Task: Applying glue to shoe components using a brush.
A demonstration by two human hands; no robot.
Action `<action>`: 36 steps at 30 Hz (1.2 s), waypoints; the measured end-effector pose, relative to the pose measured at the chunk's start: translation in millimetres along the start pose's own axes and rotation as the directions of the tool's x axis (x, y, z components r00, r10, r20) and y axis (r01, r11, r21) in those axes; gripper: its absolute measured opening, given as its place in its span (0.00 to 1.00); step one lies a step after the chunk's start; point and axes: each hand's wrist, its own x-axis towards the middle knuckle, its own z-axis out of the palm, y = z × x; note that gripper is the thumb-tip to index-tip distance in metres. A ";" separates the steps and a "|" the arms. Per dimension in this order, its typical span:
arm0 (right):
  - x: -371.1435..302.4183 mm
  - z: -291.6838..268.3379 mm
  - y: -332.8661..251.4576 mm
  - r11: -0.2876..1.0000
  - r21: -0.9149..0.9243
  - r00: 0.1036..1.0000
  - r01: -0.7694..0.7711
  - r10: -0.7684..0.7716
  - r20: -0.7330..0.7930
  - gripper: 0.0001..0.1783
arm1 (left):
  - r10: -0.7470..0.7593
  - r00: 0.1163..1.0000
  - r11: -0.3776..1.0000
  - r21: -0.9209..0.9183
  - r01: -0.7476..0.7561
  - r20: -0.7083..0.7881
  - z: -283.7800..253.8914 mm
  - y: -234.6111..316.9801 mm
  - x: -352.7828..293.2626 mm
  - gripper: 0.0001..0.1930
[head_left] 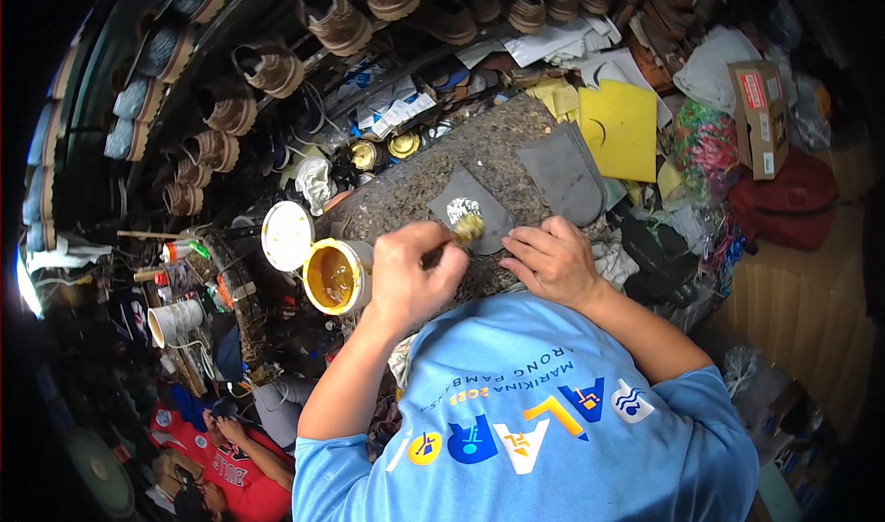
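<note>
Grey sheet [489, 207] lies flat on the desk [396, 195] in the head view, apparently steadied by the right hand [556, 262], fingers bent; whether they pinch it, I cannot tell. The left hand [413, 271] is curled round a brush [469, 228], the open tub [365, 269] nearby, presumably for easy dipping.

The piece [489, 212] is grey with a white patch [461, 207], the tub [362, 262] white, its paste [331, 281] amber.

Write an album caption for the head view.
Left hand holding a yellow-tipped applicator over a grey piece, right hand at its edge, an open tub of amber paste nearby.
</note>
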 end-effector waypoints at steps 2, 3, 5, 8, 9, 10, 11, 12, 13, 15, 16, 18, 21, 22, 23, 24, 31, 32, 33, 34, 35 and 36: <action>-1.8 -1.1 -0.8 1.000 0.009 1.000 -0.019 0.019 0.004 0.15 | 0.047 0.997 0.998 -0.052 -0.044 0.058 11.6 13.9 -1.4 0.06; -1.8 -1.9 -0.8 1.000 0.015 1.000 -0.019 0.019 0.011 0.15 | 0.086 0.995 0.996 0.033 -0.087 0.045 15.5 17.9 4.1 0.06; -0.6 -2.8 0.4 0.999 0.033 1.000 -0.016 0.015 0.011 0.15 | 0.070 0.997 0.991 0.120 -0.065 -0.038 15.4 9.1 16.1 0.06; -3.0 -0.7 5.1 0.997 0.070 1.000 -0.028 0.028 0.000 0.14 | -0.133 0.988 0.991 0.011 0.133 0.083 3.3 17.3 15.8 0.05; -1.9 -1.4 3.4 0.997 0.072 1.000 -0.023 0.022 0.008 0.14 | -0.054 0.996 0.999 0.004 0.053 0.065 8.4 22.2 11.4 0.05; -1.5 -1.1 2.5 0.997 0.074 1.000 -0.018 0.017 0.016 0.13 | 0.026 0.999 1.000 -0.003 -0.026 0.046 16.7 27.9 9.5 0.05; -2.1 0.3 2.5 0.997 0.070 0.999 -0.023 0.021 0.028 0.12 | 0.069 0.998 0.997 0.014 -0.070 0.009 24.1 28.9 13.3 0.04; -2.4 0.1 2.8 0.997 0.074 0.999 -0.031 0.029 0.026 0.12 | 0.069 0.997 0.997 0.016 -0.069 0.018 25.7 26.9 18.9 0.04; -1.5 -0.5 2.8 0.997 0.071 1.000 -0.016 0.015 0.014 0.12 | 0.026 0.999 0.996 0.087 -0.022 -0.044 25.0 23.8 25.1 0.04; -3.1 -1.8 5.5 0.998 0.063 1.000 -0.019 0.019 0.000 0.13 | -0.120 0.993 0.989 0.087 0.121 -0.020 18.2 25.9 29.2 0.04; -3.0 -1.4 4.7 0.997 0.073 1.000 -0.020 0.019 0.006 0.12 | -0.151 0.988 0.986 0.076 0.148 0.033 13.7 29.9 24.0 0.04; -2.3 -0.9 4.3 0.996 0.088 1.000 -0.020 0.019 0.010 0.12 | -0.087 0.995 0.996 0.035 0.086 0.051 19.9 44.5 19.9 0.05; -2.0 -0.3 5.4 0.997 0.076 1.000 -0.015 0.013 0.022 0.12 | -0.024 0.998 0.983 0.179 0.033 -0.053 25.3 23.4 33.5 0.06; -2.5 0.0 6.0 0.997 0.081 1.000 -0.012 0.011 0.014 0.12 | -0.053 0.994 0.973 0.219 0.073 -0.099 22.4 21.9 39.6 0.07; -2.9 0.0 6.5 0.996 0.086 1.000 -0.008 0.008 0.006 0.11 | -0.211 0.976 0.959 0.184 0.216 -0.047 16.2 23.7 37.7 0.08; -3.1 0.6 6.4 0.996 0.088 1.000 -0.010 0.010 0.005 0.11 | -0.211 0.976 0.958 0.187 0.216 -0.046 13.4 30.1 35.3 0.08; -2.1 1.8 7.1 0.998 0.066 1.000 0.001 -0.002 0.001 0.11 | -0.233 0.963 0.957 0.147 0.252 -0.135 18.4 17.0 55.4 0.09; -1.9 3.4 7.6 0.996 0.085 1.000 0.005 -0.004 -0.015 0.11 | -0.221 0.971 0.957 0.172 0.234 -0.095 13.4 18.8 53.1 0.09; -1.6 2.5 6.7 0.997 0.083 1.000 -0.001 0.002 -0.009 0.11 | -0.257 0.966 0.954 0.153 0.259 -0.034 9.7 27.1 49.6 0.09; -0.3 1.0 5.8 0.997 0.077 1.000 -0.012 0.011 0.006 0.11 | -0.291 0.956 0.949 0.136 0.285 0.028 7.5 33.1 48.2 0.09; -0.3 0.0 5.7 0.997 0.071 1.000 -0.022 0.020 0.021 0.11 | -0.236 0.972 0.965 0.118 0.233 0.018 10.5 33.9 48.8 0.09; 0.2 -0.2 6.0 0.997 0.071 1.000 -0.020 0.018 0.024 0.11 | -0.238 0.971 0.965 0.115 0.235 0.016 11.2 32.0 52.2 0.09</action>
